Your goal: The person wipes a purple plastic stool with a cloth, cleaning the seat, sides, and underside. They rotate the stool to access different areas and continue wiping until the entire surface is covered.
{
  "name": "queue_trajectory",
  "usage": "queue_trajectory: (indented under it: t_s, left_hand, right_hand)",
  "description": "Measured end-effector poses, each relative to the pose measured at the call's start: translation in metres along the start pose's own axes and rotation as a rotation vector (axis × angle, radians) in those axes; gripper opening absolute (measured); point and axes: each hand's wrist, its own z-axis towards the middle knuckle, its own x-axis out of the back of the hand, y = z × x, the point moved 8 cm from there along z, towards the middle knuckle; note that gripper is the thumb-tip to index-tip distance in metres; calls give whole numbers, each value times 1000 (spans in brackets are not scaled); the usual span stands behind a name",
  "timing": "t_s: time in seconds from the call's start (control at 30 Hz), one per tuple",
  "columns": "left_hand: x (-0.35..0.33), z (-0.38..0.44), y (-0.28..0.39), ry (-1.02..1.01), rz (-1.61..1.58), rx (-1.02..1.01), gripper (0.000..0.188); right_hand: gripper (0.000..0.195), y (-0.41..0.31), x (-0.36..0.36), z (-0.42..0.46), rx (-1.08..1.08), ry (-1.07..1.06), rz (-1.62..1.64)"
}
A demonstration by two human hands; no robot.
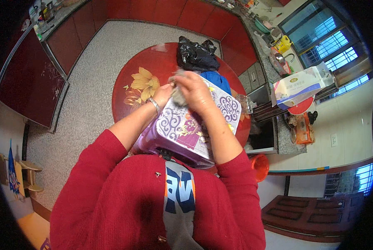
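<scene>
A purple plastic stool [180, 150] with a white top, patterned with scrolls and a cartoon figure, lies before me over a round red table [122, 107]. Above the stool's far left corner, both hands are on a greyish cloth-like thing [179, 97], partly hidden and blurred. My left hand [164, 93], with a silver bracelet at its wrist, grips its left side. My right hand [194, 90] lies across its upper part with the fingers curled. A black plastic bag [197, 54] is just beyond my hands, and a blue thing [217, 82] touches the stool's far edge.
A clear glass [244, 104] stands right of the stool. On the right, a counter [261, 59] carries basins, a yellow container [282, 44] and a white box [302, 85]. A red bin [260, 167] stands low right. Red cabinets [180, 15] line the far side.
</scene>
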Motion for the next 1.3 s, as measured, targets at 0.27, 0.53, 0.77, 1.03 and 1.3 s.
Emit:
queue_trajectory:
  t_s: [0.27, 0.53, 0.77, 1.03, 1.3]
  left_hand:
    - [6, 10, -18, 122, 125, 96, 36]
    - [-9, -1, 4, 23, 105, 87, 37]
    - [-12, 6, -9, -26, 43, 121, 38]
    - [-5, 5, -10, 18, 56, 67, 36]
    - [11, 34, -40, 53, 303, -9, 40]
  right_hand:
    - [25, 53, 100, -123, -326, 210, -401]
    - [34, -75, 21, -107, -51, -115, -34]
    - [27, 39, 122, -170, -521, 240, -319]
    - [32, -81, 9, -84, -21, -125, -106]
    - [27, 57, 118, -118, -488, 225, -442]
